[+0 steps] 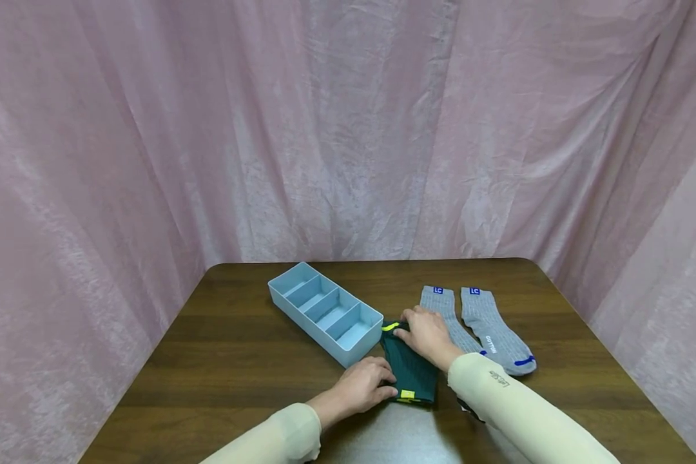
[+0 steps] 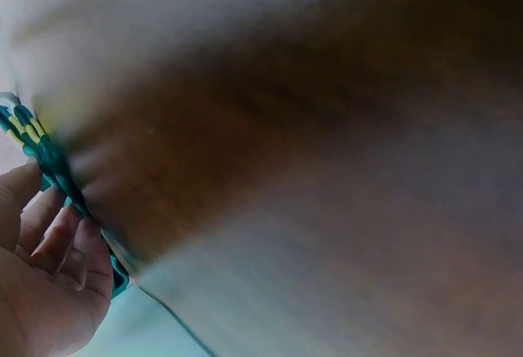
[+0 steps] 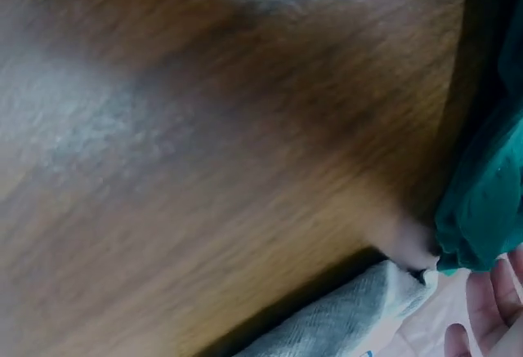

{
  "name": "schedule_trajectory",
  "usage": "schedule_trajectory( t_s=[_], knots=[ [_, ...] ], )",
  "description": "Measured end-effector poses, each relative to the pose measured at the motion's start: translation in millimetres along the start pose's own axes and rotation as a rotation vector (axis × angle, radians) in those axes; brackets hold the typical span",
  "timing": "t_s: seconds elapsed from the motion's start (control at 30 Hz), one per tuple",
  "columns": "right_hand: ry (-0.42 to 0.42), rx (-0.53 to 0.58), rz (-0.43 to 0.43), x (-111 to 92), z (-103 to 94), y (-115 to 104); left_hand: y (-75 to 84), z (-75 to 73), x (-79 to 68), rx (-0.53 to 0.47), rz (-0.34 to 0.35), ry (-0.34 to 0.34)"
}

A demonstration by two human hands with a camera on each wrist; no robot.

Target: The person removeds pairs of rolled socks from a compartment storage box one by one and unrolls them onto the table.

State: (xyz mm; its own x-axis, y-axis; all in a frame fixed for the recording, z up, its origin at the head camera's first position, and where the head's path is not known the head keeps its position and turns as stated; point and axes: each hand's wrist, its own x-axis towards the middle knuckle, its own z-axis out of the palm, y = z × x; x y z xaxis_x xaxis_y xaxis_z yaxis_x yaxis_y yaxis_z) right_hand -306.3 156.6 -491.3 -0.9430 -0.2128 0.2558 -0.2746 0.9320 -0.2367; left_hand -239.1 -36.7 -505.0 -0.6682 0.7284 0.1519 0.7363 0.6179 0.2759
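A stacked, folded pair of dark green socks [image 1: 413,374] with yellow marks lies near the table's middle. My left hand [image 1: 361,385] is at their left edge, its curled fingers and thumb on the fabric. In the left wrist view this hand [image 2: 57,267] meets the green layers [image 2: 53,161] edge-on. At the far end, my right hand [image 1: 428,332] pinches the socks close to a yellow stripe. The right wrist view catches only some fingers [image 3: 490,304] beside the green fabric [image 3: 486,202]; the thumb's contact is hidden there.
A light blue box [image 1: 319,332] with several compartments stands just left of the green socks. Two grey socks, one partly behind my right hand [image 1: 439,300] and one farther right [image 1: 495,325], lie flat. Brown wooden table [image 1: 209,367] surrounds them; a pink curtain [image 1: 348,129] hangs behind.
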Motion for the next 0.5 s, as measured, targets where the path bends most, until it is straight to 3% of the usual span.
schedule_trajectory(
  t_s=[0.13, 0.23, 0.37, 0.43, 0.5],
  knots=[
    [-0.015, 0.060, 0.038, 1.5, 0.4, -2.1, -0.7, -0.5, -0.6, -0.008, 0.001, 0.004],
    [-0.042, 0.158, 0.009, 3.7, -0.1, -4.4, -0.1, -1.5, -1.1, -0.014, 0.000, 0.005],
    [-0.168, 0.299, -0.028, 7.9, -2.1, -4.9, 1.4, -3.0, -1.5, -0.021, -0.007, -0.002],
    [-0.252, 0.331, -0.026, 10.3, -3.4, -3.7, 1.9, -3.5, -1.7, -0.023, -0.012, -0.008],
    [-0.284, 0.341, -0.037, 13.0, -4.3, -1.7, 2.1, -3.6, -1.9, -0.018, -0.016, -0.012]
  ],
)
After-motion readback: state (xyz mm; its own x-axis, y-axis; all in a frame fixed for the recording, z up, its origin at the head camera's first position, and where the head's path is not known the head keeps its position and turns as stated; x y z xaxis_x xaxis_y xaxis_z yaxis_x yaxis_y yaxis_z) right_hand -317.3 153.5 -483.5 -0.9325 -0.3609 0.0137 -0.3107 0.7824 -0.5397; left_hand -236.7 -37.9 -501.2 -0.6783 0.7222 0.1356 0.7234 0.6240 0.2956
